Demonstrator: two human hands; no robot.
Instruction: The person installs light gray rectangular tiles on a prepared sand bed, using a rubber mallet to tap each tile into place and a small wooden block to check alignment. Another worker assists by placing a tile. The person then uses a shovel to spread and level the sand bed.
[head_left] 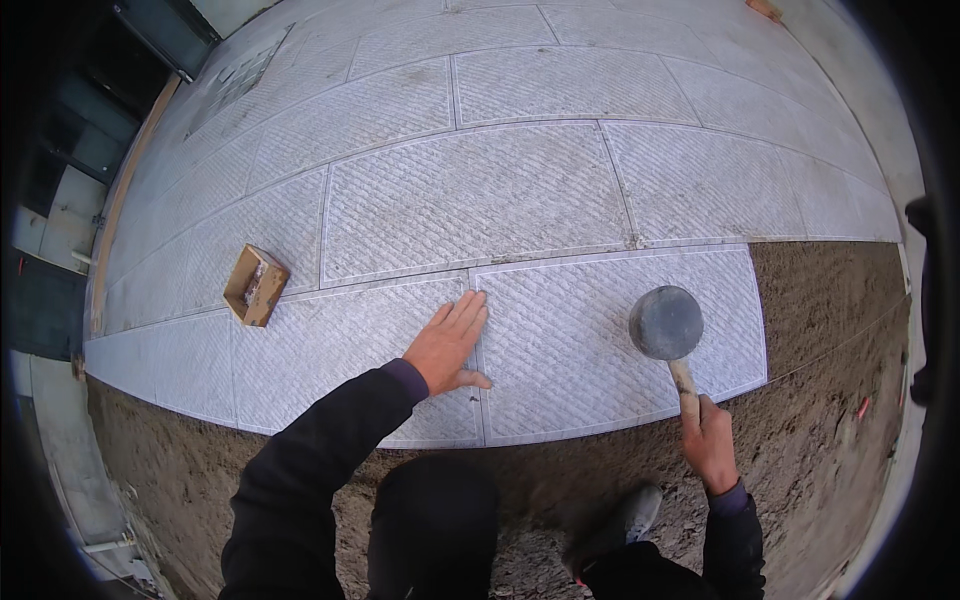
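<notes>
Two hands are out in front, and each one does a different thing. The right hand (711,440) has its grip closed around the handle of a mallet (666,322) with a big, dark, round head. The left hand (445,345) is flat, holding nothing, with the thumb spread away from the fingers. It lies at the seam (480,410) between two gray slabs, with its fingertips and thumb tip reaching across to the right one.

The right slab (560,330) is far and to the left of the right grip. Its long side goes from left to right. The mallet handle points away from the person and a bit left, so it goes across the slab's short way. The mallet head is over the slab, a little right of its middle. I cannot tell if it touches the slab or hangs above it. The right hand is nearer to the slab's right end, and the left hand is at its left end.

The left slab (340,340) lies just beside it. Bare dirt (830,300) is on the right and the near side. A small open box (262,290) sits far to the left.
</notes>
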